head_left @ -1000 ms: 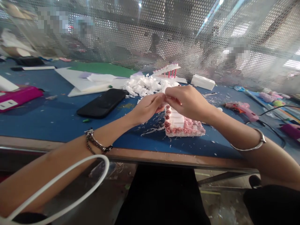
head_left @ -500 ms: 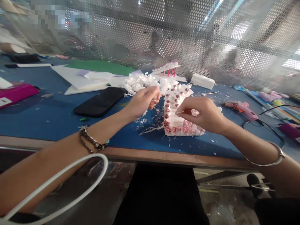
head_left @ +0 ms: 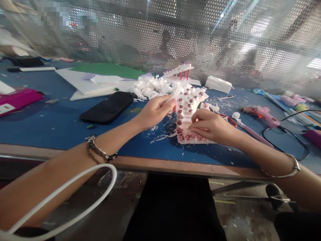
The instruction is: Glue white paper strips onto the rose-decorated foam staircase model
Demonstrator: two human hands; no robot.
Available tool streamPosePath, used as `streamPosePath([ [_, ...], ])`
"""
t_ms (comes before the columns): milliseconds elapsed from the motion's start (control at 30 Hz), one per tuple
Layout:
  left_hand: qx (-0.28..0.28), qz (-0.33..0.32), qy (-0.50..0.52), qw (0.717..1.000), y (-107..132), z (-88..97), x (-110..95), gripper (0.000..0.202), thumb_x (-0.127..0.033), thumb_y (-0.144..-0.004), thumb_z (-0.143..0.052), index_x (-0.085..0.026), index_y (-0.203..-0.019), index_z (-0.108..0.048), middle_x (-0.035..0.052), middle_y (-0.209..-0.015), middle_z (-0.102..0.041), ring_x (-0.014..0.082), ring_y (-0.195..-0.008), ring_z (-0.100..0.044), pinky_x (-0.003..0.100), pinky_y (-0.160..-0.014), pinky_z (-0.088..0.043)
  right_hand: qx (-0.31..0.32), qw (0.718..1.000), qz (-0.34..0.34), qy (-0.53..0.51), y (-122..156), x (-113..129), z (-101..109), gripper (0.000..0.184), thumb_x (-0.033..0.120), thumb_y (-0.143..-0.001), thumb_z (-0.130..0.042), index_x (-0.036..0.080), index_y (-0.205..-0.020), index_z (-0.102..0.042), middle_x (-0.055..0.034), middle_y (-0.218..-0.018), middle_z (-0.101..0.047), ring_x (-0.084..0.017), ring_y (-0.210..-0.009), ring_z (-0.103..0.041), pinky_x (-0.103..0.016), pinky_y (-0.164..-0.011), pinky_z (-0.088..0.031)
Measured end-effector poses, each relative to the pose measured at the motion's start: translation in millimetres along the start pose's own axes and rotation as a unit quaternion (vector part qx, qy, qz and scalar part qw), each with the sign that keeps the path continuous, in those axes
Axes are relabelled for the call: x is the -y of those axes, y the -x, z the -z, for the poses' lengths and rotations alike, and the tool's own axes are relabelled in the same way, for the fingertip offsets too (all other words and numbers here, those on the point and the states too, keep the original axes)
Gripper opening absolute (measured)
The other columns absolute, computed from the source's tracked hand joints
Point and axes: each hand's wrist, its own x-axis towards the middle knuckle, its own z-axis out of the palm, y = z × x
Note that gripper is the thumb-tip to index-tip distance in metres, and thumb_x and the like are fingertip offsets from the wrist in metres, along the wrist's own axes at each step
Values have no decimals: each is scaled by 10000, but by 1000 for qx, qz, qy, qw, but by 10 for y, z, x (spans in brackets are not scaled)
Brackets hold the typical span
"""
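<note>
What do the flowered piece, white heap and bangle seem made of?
Flowered piece: probably foam, matte white, with crumb-like bits around it. White heap: thin paper or foam shavings, matte, crumpled. Bangle: likely metal, smooth, with a silvery shine.

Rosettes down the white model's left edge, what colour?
The rosettes are dark red; they show best in the head view, the only one.

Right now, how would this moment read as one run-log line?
left hand: apparently holding pale strip | right hand: at rose-trimmed white piece | nearby: white scraps, flat black object, pink glue gun
</note>
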Motion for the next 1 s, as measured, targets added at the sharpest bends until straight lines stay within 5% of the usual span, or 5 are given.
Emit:
streamPosePath([
  [567,1,-1,-11,1000,-7,3,-18,328,-360,-882,-355,-151,-667,-489,-34,-546,-371,57,-471,-342,183,-476,-299,4,998,-36,-59,-50,-10,55,157,233,-835,-513,146,-870,-639,-52,-840,-586,-106,-776,-527,-242,-709,-411],
  [767,5,-8,-4,1000,-6,-1,-3,338,-376,-884,-358,-154,-666,-490,-30,-549,-378,61,-477,-358,187,-476,-307,61,994,-47,-81,-112,-14,18,117,198,-808,-541,141,-791,-641,-46,-802,-565,-104,-751,-504,-236,-685,-403],
  [1000,-1,-6,-13,1000,-4,7,-31,337,-369,-883,-353,-157,-661,-491,-31,-531,-364,67,-477,-353,190,-479,-318,33,996,-38,-67,-80,-13,162,161,230,-827,-528,149,-835,-666,-61,-866,-571,-109,-802,-522,-249,-731,-413],
])
